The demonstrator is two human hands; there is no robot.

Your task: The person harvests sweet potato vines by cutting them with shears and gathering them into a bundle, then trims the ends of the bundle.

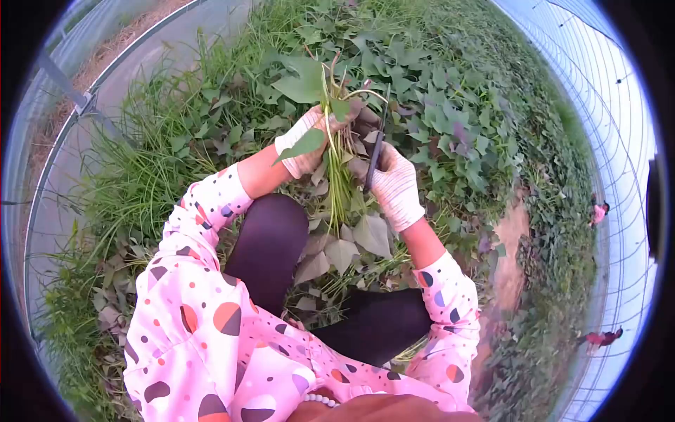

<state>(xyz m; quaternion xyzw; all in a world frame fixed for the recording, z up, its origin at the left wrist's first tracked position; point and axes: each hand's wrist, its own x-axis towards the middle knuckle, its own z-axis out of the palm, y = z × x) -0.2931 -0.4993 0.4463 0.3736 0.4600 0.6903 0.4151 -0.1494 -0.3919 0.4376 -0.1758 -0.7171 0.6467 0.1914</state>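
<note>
A bundle of long green stems point(339, 183) with leaves hangs from my left hand point(309, 144), which wears a pale glove with a darker palm and is closed round its upper part. Cut-looking stem ends and a large green leaf point(304, 81) stick out above the fist. Close beside the bundle, my right hand point(395, 181), in a similar glove, is wrapped round a dark, thin tool point(376, 151) that points upward; its blade is hard to make out. Broad greyish leaves point(341, 254) dangle at the bundle's lower end, between my knees.
Leafy vines point(450, 105) cover the ground ahead and to the right. Tall grass point(148, 169) grows on the left beside a curved metal frame point(88, 103). A bare soil strip point(511, 253) runs at the right. Two people point(599, 213) point(605, 338) are far off near the right wall.
</note>
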